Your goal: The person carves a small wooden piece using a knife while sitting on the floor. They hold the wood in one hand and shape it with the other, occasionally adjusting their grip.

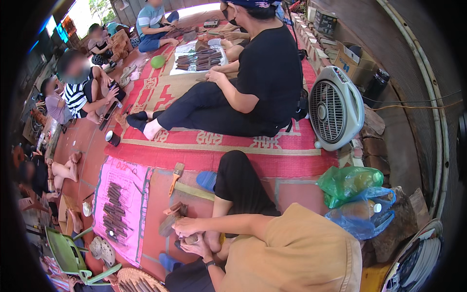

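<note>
My right hand (188, 227) is closed, with its fingers bent down beside a brownish wooden block (167, 227). What it grips is hidden. Just below it, my left hand (197, 247), with a dark watch strap at the wrist, is wrapped round a small grey-brown piece (193, 239). The two hands are close together in front of my bent legs. Reddish-brown pieces (175, 208) lie against the block. A flat brush (176, 179) with an orange handle rests on the tiles beyond it.
Dark strips lie on a pink sack (138, 214) to the left. Blue slippers (206, 180), a woven basket (127, 276) and a green chair (63, 250) are nearby. A co-worker in black (272, 63) sits on the red mat (204, 158); a fan (335, 109) and bagged bottles (357, 214) stand right.
</note>
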A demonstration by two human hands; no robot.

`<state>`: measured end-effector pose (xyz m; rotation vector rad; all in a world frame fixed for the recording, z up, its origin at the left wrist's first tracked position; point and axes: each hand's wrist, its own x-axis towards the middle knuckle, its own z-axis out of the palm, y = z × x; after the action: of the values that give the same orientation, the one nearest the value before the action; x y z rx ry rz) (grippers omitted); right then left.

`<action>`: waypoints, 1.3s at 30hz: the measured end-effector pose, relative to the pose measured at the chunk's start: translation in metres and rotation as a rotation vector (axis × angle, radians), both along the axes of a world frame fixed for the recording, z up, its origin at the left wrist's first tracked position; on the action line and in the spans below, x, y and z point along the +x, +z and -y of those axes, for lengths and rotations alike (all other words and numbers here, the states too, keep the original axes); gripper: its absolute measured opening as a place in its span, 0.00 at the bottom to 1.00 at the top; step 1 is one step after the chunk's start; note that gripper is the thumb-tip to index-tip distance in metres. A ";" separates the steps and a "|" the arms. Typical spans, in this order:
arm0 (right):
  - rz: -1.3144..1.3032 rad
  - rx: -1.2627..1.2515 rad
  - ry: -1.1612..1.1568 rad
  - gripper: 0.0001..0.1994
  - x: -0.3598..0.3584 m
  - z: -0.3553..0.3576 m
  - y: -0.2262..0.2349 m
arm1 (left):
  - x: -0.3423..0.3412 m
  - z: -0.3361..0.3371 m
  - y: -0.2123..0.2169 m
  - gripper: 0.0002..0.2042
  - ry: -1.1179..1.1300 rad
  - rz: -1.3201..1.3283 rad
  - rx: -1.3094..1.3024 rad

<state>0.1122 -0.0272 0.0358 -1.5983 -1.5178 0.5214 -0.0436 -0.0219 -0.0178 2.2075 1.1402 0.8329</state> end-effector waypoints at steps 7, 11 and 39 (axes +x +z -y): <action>0.018 0.130 0.078 0.06 0.013 0.024 0.014 | 0.014 0.010 0.013 0.42 -0.054 0.059 -0.022; -0.409 0.104 -0.079 0.08 0.066 0.053 0.062 | 0.005 0.007 0.015 0.39 -0.015 0.027 0.006; -1.281 0.753 -0.983 0.05 0.297 0.138 0.083 | -0.062 -0.073 0.081 0.24 -0.142 -0.144 -0.336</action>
<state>0.4095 -0.1655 0.1191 -0.8387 0.1267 0.2210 -0.1059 0.0510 0.0629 2.0605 1.0844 0.3948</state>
